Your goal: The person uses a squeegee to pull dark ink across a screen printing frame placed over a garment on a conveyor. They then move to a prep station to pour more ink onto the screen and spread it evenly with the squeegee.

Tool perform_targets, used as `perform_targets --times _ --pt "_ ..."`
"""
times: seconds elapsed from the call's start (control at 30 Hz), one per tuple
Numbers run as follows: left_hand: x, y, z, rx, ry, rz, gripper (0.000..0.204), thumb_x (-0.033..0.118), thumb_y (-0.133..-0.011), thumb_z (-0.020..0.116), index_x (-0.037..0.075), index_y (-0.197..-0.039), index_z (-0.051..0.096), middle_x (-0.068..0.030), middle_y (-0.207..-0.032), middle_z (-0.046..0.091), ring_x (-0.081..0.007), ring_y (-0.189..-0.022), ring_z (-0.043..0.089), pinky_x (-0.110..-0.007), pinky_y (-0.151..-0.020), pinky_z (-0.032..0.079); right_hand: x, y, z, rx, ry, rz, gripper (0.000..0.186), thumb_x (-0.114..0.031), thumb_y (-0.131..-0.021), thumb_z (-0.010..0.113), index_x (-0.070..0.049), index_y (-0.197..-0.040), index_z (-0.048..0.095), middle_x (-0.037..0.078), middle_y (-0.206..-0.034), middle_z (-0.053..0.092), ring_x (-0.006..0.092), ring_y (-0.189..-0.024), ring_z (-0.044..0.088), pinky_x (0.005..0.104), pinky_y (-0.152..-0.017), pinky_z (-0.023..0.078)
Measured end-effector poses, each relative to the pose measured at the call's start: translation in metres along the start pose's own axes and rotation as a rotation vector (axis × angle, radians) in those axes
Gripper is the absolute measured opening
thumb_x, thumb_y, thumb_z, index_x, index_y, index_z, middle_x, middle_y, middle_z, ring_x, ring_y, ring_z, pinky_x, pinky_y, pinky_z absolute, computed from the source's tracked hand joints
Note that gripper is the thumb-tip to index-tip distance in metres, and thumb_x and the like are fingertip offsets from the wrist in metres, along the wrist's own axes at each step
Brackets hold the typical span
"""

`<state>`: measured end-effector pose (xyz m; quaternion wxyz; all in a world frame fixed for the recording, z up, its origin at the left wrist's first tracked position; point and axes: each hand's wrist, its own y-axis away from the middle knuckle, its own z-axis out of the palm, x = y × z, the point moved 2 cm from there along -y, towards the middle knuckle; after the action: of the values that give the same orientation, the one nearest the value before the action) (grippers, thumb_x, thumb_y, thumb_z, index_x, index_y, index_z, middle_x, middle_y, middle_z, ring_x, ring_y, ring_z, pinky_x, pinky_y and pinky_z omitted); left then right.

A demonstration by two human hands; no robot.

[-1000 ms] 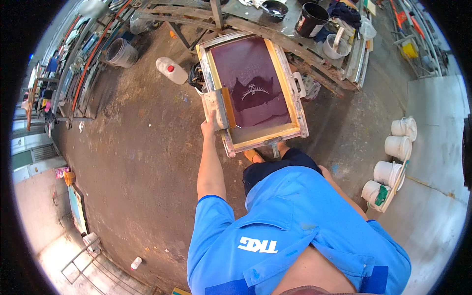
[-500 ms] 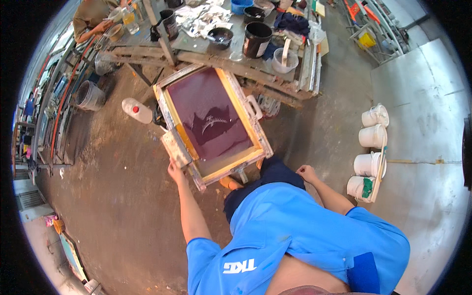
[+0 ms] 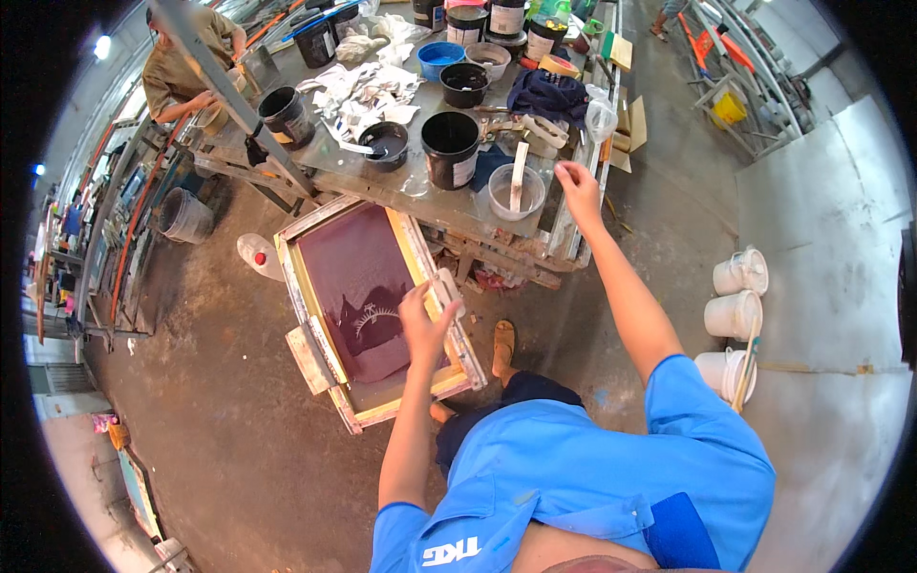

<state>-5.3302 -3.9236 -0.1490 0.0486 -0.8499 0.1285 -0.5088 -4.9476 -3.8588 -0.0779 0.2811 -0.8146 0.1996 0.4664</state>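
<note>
While the right hand (image 3: 581,194), fingertips drawn together, hovers beside the clear plastic tub (image 3: 534,199), I'd keep the left hand (image 3: 423,329), thumb spread, off the silkscreen (image 3: 346,263).

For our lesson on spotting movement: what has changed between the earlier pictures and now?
The left hand has let go of the block and moved right, over the screen. The right hand has left the person's side and reached forward, toward the tub. The block stays at the screen's left edge.
</note>
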Motion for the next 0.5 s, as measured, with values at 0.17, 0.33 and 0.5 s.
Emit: perform_targets --times 0.17,0.33,0.5 --pt "0.056 -0.091 0.117 -0.044 -0.108 0.096 0.096 0.045 -0.065 0.09 -0.001 -0.139 0.05 -0.0218 -0.128 0.053 -0.0385 -0.121 0.049 -0.045 -0.102 0.042 0.025 -0.079 0.051 -0.311 0.065 0.005 0.049 -0.036 -0.09 0.075 0.0 -0.121 0.068 -0.002 -0.08 0.061 0.0077 -0.071 0.051 0.0253 -0.066 0.043" --pt "0.066 -0.134 0.172 -0.058 -0.197 -0.111 0.11 0.042 -0.056 0.094 0.007 -0.147 0.043 -0.0185 -0.13 0.052 -0.0388 -0.123 0.048 -0.047 -0.101 0.043 0.028 -0.106 0.058 -0.745 -0.016 -0.111 0.028 -0.026 -0.095 0.07 0.001 -0.104 0.072 -0.001 -0.078 0.064 0.0067 -0.069 0.052 0.0262 -0.064 0.043" --pt "0.075 -0.131 0.173 -0.013 -0.155 -0.17 0.103 0.036 -0.053 0.095 0.018 -0.143 0.048 -0.0097 -0.134 0.054 -0.035 -0.126 0.049 -0.048 -0.1 0.043 -0.045 -0.077 -0.011 -0.789 0.125 -0.663 0.017 -0.02 -0.091 0.069 -0.009 -0.103 0.075 0.011 -0.079 0.066 0.0249 -0.071 0.064 0.0367 -0.063 0.048"
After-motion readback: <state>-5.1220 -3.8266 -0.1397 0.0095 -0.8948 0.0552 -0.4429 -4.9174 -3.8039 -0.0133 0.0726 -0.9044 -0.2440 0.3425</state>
